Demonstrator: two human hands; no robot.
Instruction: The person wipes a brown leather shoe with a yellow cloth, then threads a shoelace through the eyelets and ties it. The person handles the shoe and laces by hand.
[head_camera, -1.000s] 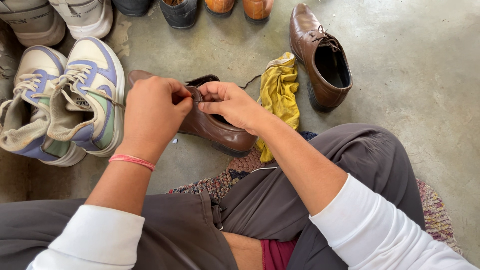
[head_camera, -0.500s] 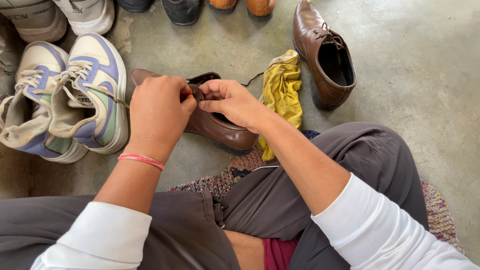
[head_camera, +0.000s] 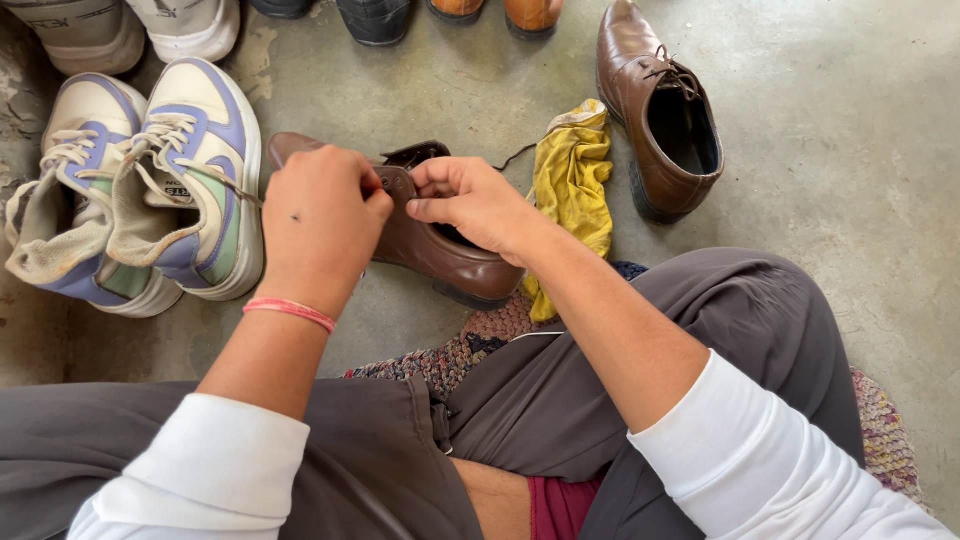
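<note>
Concrete floor (head_camera: 860, 130) carries everything; person sits on a woven mat (head_camera: 440, 360) at its near edge, grey trousers, white sleeves; pair of white-purple sneakers (head_camera: 190, 190) at the left edge; second brown shoe (head_camera: 650, 110) upright toward the far right, laces loose; yellow cloth (head_camera: 575, 190) crumpled between the two brown shoes, touching the near one; more shoes along the far edge, cut off. Brown leather shoe (head_camera: 440, 250) lies on the floor centre, just beyond the knees, toe pointing left, tilted onto its side. Left hand (head_camera: 320, 225) clenched over the lacing area, pink band at the wrist; right hand (head_camera: 475, 200) pinching at the tongue or lace, exact grip hidden by fingers; thin dark lace (head_camera: 515, 155) trails toward the cloth. Shoe looks stiff at sole and heel, softer at the upper, fairly light, smooth leather maybe slippery; best held at heel counter or around the instep; lace limp, needs a fingertip pinch.
</note>
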